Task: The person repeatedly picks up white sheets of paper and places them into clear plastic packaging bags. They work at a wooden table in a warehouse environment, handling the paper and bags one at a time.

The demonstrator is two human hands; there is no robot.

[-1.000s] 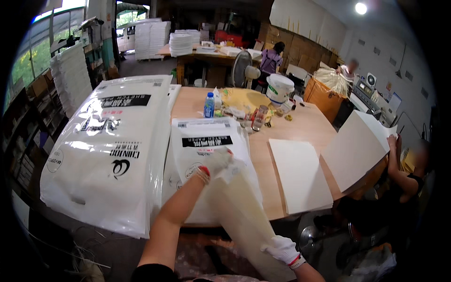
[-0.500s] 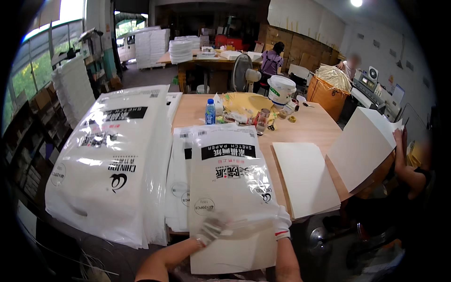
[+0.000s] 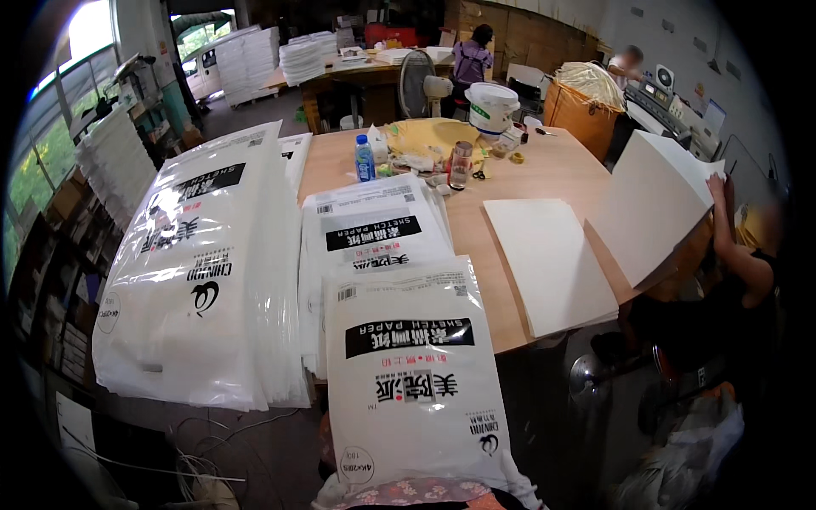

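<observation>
A clear plastic pack of white paper (image 3: 416,365), printed in black and red, lies tilted close to my body, its far end over a stack of similar packs (image 3: 365,200). At its lower left corner, a small white-gloved part of my left hand (image 3: 327,495) shows. My right hand (image 3: 519,489), also in a white glove, is at the lower right corner. Both hands seem closed on the pack's edges, but their fingers are mostly hidden. Floral cloth (image 3: 425,493) shows along the pack's near edge.
A tall pile of filled packs (image 3: 183,331) stands left. Blank sheets (image 3: 548,263) lie right on the wooden table (image 3: 544,174). Behind are a blue-capped bottle (image 3: 365,160), glass (image 3: 460,166), scissors (image 3: 481,175) and bucket (image 3: 492,109). A co-worker's hand (image 3: 718,183) holds large white sheets (image 3: 650,208).
The pack has come nearer my body, uncovering the stack behind. Its plastic now covers the paper that stuck out at the near end. My hands have moved to its lower corners.
</observation>
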